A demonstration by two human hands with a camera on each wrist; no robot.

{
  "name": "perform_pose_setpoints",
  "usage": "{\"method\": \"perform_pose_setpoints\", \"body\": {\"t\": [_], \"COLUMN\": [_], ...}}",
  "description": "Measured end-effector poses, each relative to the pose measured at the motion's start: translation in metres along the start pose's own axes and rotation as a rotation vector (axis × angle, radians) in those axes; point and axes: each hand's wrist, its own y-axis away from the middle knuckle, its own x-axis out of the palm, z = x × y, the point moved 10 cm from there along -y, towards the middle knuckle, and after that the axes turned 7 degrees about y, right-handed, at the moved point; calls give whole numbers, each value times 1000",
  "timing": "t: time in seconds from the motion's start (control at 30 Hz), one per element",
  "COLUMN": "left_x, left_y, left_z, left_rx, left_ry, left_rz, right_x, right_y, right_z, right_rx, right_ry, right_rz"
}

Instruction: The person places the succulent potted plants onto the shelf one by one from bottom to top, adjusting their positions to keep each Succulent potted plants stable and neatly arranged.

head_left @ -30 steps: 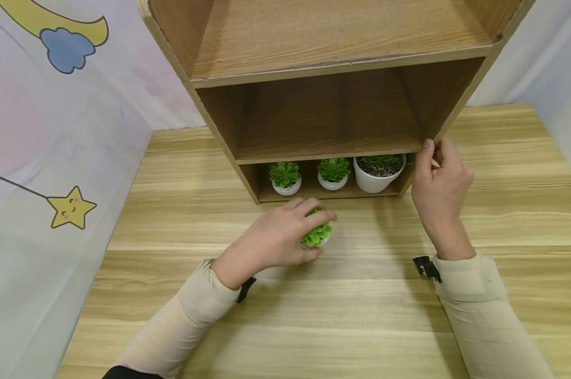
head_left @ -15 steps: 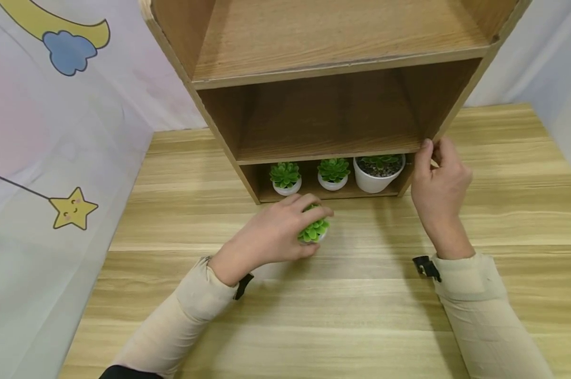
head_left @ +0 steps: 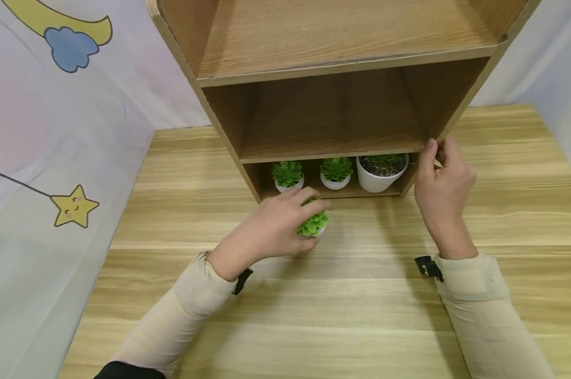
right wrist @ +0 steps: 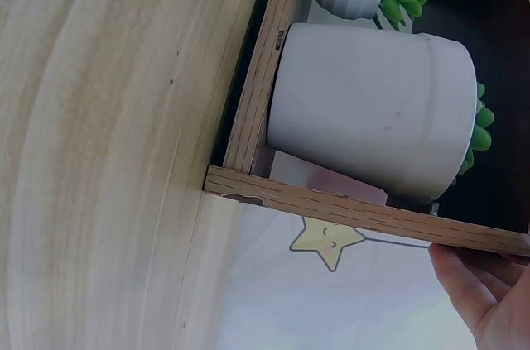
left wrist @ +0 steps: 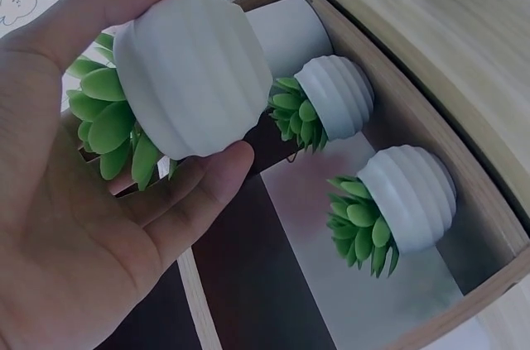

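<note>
My left hand (head_left: 279,223) grips a small potted succulent (left wrist: 195,77) with green leaves and a ribbed white pot, in front of the wooden shelf unit (head_left: 342,113). Thumb and fingers wrap the pot's sides in the left wrist view. On the bottom shelf stand two similar succulents, the left one (head_left: 288,175) and the middle one (head_left: 336,172). To their right is a larger smooth white pot (head_left: 377,181) with a plant and pebbles. My right hand (head_left: 443,192) holds the front edge of the unit's right side panel between thumb and curled fingers.
The unit stands on a wood-grain table (head_left: 361,316). Its middle shelf (head_left: 332,121) and upper shelf (head_left: 342,31) lie above the plants. A printed fabric backdrop (head_left: 39,131) with a moon and star rises at the left and behind.
My left hand has moved a little forward, toward the bottom shelf, carrying the succulent. The right hand keeps its hold on the side panel.
</note>
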Motion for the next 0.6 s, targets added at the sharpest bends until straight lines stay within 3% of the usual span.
{"method": "perform_pose_setpoints", "body": {"t": [0.6], "left_x": [-18], "left_y": [0], "left_z": [5], "left_rx": [-11], "left_ry": [-14], "left_rz": [-50], "right_x": [0], "right_y": [0], "right_z": [-1], "right_rx": [7], "right_ry": [-14], "right_rz": [6]}}
